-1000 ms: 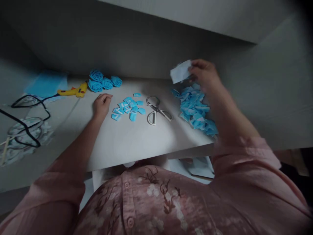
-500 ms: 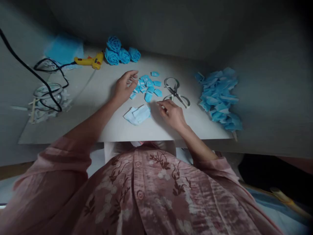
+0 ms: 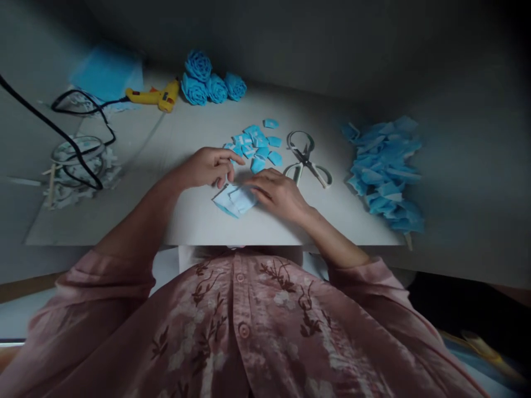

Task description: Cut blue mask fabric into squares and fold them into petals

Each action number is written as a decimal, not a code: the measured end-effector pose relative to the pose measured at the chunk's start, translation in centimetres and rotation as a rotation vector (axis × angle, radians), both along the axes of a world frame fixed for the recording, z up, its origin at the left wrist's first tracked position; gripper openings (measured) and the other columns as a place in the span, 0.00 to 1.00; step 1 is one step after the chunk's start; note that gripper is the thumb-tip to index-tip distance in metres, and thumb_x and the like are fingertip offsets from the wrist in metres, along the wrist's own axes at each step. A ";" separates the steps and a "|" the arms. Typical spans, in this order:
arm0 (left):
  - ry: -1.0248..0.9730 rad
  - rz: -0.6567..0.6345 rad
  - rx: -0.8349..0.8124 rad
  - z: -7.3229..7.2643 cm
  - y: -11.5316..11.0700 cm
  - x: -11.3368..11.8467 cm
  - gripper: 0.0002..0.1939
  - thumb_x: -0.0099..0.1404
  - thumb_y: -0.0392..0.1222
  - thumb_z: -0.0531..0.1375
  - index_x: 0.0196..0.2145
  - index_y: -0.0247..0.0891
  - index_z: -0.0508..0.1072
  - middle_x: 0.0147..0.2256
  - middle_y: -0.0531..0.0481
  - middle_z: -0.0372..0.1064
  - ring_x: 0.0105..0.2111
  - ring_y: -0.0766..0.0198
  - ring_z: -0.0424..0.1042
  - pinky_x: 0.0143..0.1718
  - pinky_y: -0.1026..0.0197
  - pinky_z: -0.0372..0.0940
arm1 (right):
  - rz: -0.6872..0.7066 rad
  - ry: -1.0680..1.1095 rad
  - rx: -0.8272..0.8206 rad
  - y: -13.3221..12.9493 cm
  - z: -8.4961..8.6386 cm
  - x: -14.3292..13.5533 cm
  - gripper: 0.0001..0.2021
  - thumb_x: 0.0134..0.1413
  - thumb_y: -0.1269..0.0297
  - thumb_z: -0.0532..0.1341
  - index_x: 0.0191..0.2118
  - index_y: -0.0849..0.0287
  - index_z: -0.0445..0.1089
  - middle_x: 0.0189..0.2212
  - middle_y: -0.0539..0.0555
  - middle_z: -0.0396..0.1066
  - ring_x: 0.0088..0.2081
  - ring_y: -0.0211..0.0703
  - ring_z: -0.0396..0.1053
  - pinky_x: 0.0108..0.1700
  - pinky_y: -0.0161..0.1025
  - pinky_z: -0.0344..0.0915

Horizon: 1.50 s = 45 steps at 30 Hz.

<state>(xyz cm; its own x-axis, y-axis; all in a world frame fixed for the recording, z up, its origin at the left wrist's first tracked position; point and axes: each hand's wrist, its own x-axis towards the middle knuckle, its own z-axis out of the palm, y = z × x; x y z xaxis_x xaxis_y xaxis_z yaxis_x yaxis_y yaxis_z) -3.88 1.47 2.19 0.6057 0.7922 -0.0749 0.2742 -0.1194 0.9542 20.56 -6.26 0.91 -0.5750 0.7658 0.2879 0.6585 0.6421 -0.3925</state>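
Found a pale tabletop (image 3: 269, 232) in dim light before a grey wall (image 3: 269, 50). Located layered pale-blue sheets (image 3: 234, 202) lying on it, just on the near side of the fingertips of the left hand (image 3: 207, 167) and close under those of the right hand (image 3: 282, 194). Judged as step in hand: positioning the sheets — called for next, on that judgement, a pinch at one edge to align the layers. Observed left fingers loosely curled, apart, with no visible hold. Observed right fingers bent close together at the sheets' right edge — unable to tell whether pinching or merely touching. Recorded small blue pieces (image 3: 256, 138) just beyond both hands' fingertips, scissors (image 3: 306, 161) right of the right fingers, and a crumpled blue pile (image 3: 385, 171) well apart, farther right.
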 end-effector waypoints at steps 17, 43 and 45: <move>0.176 -0.196 -0.048 -0.4 0.0 -0.1 0.10 0.59 0.32 0.56 0.30 0.39 0.77 0.18 0.57 0.69 0.16 0.68 0.67 0.21 0.67 0.59 | 0.157 0.658 -0.552 2.7 -1.0 1.4 0.14 0.62 0.48 0.67 0.36 0.53 0.72 0.40 0.56 0.81 0.45 0.48 0.79 0.53 0.49 0.73; -0.249 0.014 -0.026 -1.3 -1.4 2.2 0.37 0.68 0.75 0.53 0.35 0.35 0.81 0.33 0.40 0.80 0.28 0.62 0.76 0.26 0.63 0.69 | -0.323 0.905 -0.572 2.8 -0.7 0.0 0.25 0.48 0.35 0.71 0.33 0.53 0.68 0.21 0.43 0.59 0.24 0.35 0.54 0.31 0.37 0.57; -0.239 -0.027 -0.044 -1.2 -1.5 2.2 0.39 0.67 0.77 0.52 0.32 0.35 0.79 0.32 0.38 0.80 0.29 0.60 0.77 0.26 0.62 0.69 | -0.333 0.904 -0.564 2.9 -0.8 0.0 0.23 0.50 0.37 0.70 0.33 0.53 0.68 0.21 0.44 0.60 0.24 0.36 0.54 0.31 0.38 0.57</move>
